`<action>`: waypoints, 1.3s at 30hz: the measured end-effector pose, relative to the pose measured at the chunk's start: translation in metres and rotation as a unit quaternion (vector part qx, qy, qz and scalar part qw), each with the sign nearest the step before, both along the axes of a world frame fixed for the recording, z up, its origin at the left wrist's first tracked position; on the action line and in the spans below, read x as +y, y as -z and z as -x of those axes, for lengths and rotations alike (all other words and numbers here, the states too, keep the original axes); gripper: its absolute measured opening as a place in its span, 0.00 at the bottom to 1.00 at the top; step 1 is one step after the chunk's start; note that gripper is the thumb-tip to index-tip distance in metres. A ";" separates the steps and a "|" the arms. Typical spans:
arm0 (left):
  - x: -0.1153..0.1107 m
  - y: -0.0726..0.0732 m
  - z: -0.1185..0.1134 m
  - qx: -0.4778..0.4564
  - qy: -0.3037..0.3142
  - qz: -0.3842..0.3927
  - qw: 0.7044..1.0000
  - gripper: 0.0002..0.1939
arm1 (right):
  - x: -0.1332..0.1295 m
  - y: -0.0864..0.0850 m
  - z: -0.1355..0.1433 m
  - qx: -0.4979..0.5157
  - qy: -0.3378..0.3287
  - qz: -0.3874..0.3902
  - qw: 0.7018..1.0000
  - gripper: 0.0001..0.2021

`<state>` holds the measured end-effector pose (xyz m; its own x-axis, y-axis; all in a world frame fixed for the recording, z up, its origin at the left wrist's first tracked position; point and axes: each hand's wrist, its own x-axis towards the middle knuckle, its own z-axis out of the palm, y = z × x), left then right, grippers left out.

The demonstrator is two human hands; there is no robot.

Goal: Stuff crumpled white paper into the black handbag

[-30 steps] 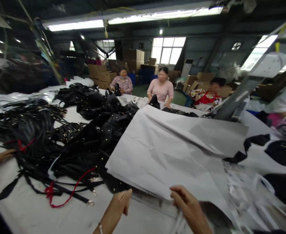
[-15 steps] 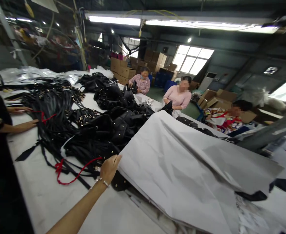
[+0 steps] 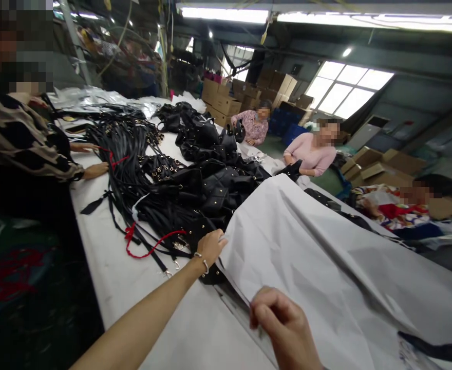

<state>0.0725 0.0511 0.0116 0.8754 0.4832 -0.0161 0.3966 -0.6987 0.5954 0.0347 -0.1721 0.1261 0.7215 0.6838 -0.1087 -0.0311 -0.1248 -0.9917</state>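
The sheet's corner (image 3: 231, 236) is pinched in the left hand (image 3: 210, 247), probably for control; the right hand (image 3: 283, 326) is half-curled nearby, its grip unclear.

Black straps (image 3: 128, 154) are tied in red, seemingly against tangling.

1. Tube lights (image 3: 226, 15) glow overhead.
2. A bright paned window (image 3: 351, 88) breaks the dark grey wall (image 3: 430, 77).
3. Cardboard boxes (image 3: 222, 105) stand stacked at the back, near what look like blue bins (image 3: 293, 132).
4. Green floor (image 3: 326, 180) shows beyond the long white table (image 3: 199, 329).
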 end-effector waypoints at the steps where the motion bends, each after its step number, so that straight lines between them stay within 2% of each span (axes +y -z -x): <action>1: -0.009 -0.002 0.002 0.001 0.016 -0.002 1.000 0.06 | 0.005 0.017 -0.009 -0.015 0.055 0.043 0.997 0.18; 3: -0.032 -0.006 0.009 -0.008 0.069 -0.014 0.997 0.08 | 0.006 0.048 -0.024 -0.041 0.126 0.109 0.985 0.22; 5: -0.057 -0.011 0.017 -0.026 0.140 -0.035 0.989 0.10 | -0.002 0.071 -0.035 -0.066 0.179 0.154 0.970 0.25; 9: -0.093 -0.031 0.027 -0.060 0.257 -0.074 0.962 0.16 | -0.033 0.092 -0.049 -0.097 0.303 0.227 0.920 0.29; 11: -0.101 -0.046 0.026 -0.075 0.276 -0.078 0.955 0.18 | -0.049 0.099 -0.056 -0.084 0.318 0.217 0.919 0.35; 13: -0.104 -0.061 0.023 -0.093 0.268 -0.065 0.957 0.20 | -0.064 0.107 -0.061 -0.097 0.294 0.186 0.933 0.41; 15: -0.105 -0.073 0.019 -0.110 0.254 -0.043 0.960 0.23 | -0.076 0.114 -0.064 -0.146 0.258 0.186 0.937 0.42; 18: -0.108 -0.083 0.018 -0.127 0.247 -0.017 0.961 0.24 | -0.084 0.113 -0.063 -0.170 0.227 0.219 0.934 0.38; 21: -0.111 -0.085 0.023 -0.130 0.266 0.003 0.955 0.23 | -0.081 0.099 -0.056 -0.128 0.211 0.199 0.948 0.31; 23: -0.109 -0.086 0.026 -0.126 0.284 0.014 0.950 0.26 | -0.077 0.088 -0.048 -0.128 0.220 0.192 0.948 0.28; 25: -0.104 -0.086 0.026 -0.121 0.285 0.020 0.951 0.29 | -0.076 0.080 -0.039 -0.127 0.242 0.194 0.942 0.28; 28: -0.092 -0.085 0.024 -0.110 0.270 0.026 0.956 0.31 | -0.073 0.079 -0.028 -0.101 0.251 0.202 0.941 0.33; 30: -0.085 -0.083 0.022 -0.102 0.278 0.026 0.955 0.32 | -0.067 0.082 -0.023 -0.096 0.237 0.220 0.941 0.33; 33: -0.077 -0.077 0.023 -0.095 0.316 0.015 0.944 0.33 | -0.051 0.084 -0.019 -0.116 0.226 0.255 0.933 0.27; 39: -0.055 -0.057 0.031 -0.065 0.340 0.019 0.938 0.33 | -0.015 0.075 -0.009 -0.225 0.163 0.311 0.909 0.19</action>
